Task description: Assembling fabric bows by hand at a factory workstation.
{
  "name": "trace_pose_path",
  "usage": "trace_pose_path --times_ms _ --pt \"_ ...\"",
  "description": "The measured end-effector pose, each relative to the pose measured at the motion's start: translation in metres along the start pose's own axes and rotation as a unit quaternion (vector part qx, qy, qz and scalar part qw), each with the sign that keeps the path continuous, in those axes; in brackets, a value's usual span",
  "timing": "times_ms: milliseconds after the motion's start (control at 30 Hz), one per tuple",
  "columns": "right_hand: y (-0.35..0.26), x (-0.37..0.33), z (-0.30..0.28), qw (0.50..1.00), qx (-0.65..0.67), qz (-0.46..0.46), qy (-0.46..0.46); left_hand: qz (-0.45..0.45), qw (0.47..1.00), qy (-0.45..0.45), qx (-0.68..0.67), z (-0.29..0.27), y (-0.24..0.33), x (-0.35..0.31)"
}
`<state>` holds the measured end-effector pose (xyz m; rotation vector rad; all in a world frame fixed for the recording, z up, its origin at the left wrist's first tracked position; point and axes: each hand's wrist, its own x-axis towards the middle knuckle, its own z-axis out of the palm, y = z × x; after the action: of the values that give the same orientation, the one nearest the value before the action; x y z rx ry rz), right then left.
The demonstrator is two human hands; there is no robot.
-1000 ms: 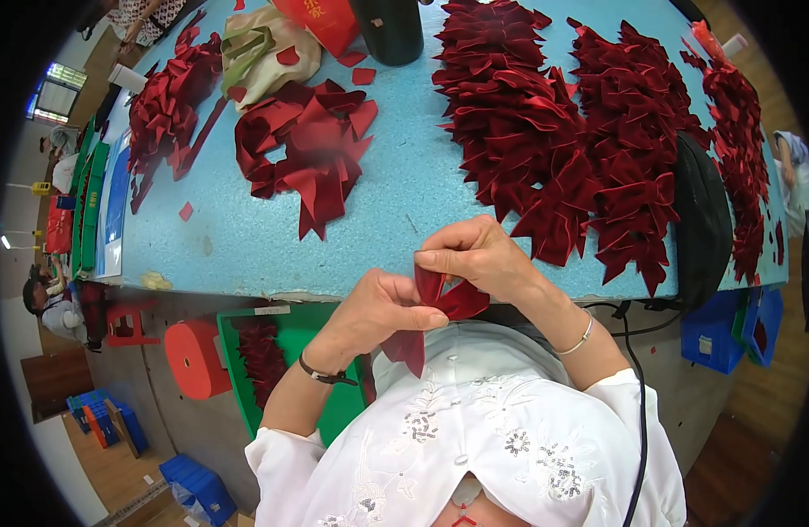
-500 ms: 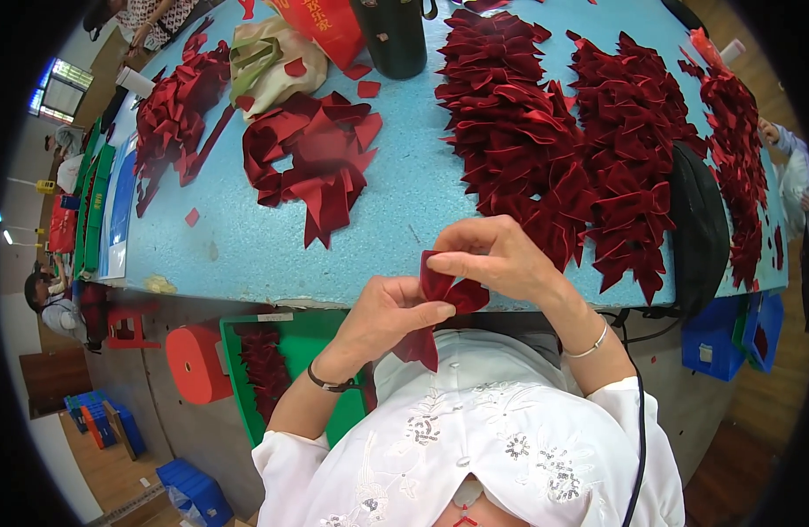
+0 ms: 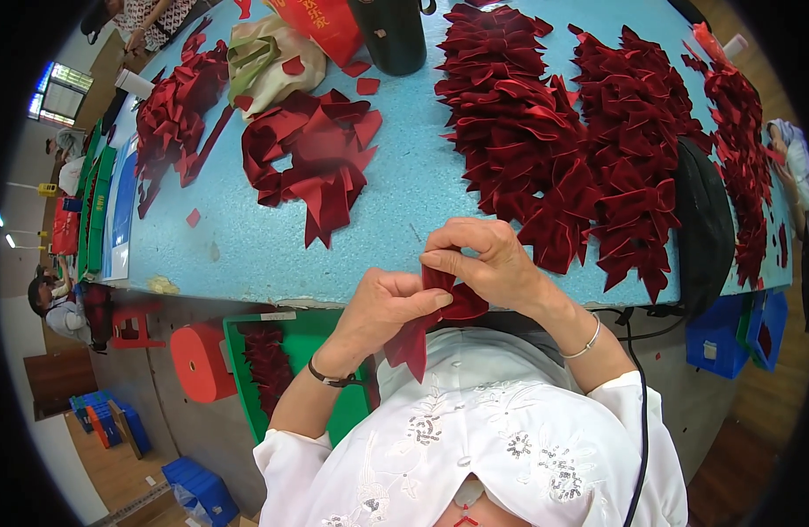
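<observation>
A dark red velvet ribbon bow (image 3: 462, 303) is between my two hands, just over the table's near edge. My left hand (image 3: 391, 303) pinches its middle, and a notched tail hangs below my thumb toward my white blouse. Thumb and fingers of my right hand (image 3: 483, 263) close on the upper loop. Beyond my right hand, a thick row of finished bows (image 3: 519, 132) lies on the blue table (image 3: 404, 184), with a second row (image 3: 628, 158) beside it. Loose cut ribbon pieces (image 3: 321, 154) are heaped ahead of my left hand.
A dark bottle (image 3: 389, 39), a cream cloth bag (image 3: 277, 61) and a red bag stand at the back. A black bag (image 3: 703, 228) lies at the right edge. Below the table are a green crate (image 3: 312, 369) and a red roll (image 3: 202, 362). Other people work at both sides.
My right fingers have shifted slightly left, drawing the upper loop. The hanging tail has swung a little lower and left. The bow stays in both hands.
</observation>
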<state>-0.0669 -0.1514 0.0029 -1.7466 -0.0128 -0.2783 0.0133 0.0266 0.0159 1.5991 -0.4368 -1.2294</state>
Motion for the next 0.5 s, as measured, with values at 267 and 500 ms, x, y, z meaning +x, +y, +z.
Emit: trace_pose_path --times_ms 267,500 --pt "0.007 0.005 0.007 0.996 0.048 0.076 0.030 -0.016 1.000 0.004 -0.009 -0.005 0.000 0.004" --pt "-0.003 0.012 -0.003 0.982 0.100 0.150 -0.050 0.031 0.996 0.028 -0.074 0.003 0.005 0.006"
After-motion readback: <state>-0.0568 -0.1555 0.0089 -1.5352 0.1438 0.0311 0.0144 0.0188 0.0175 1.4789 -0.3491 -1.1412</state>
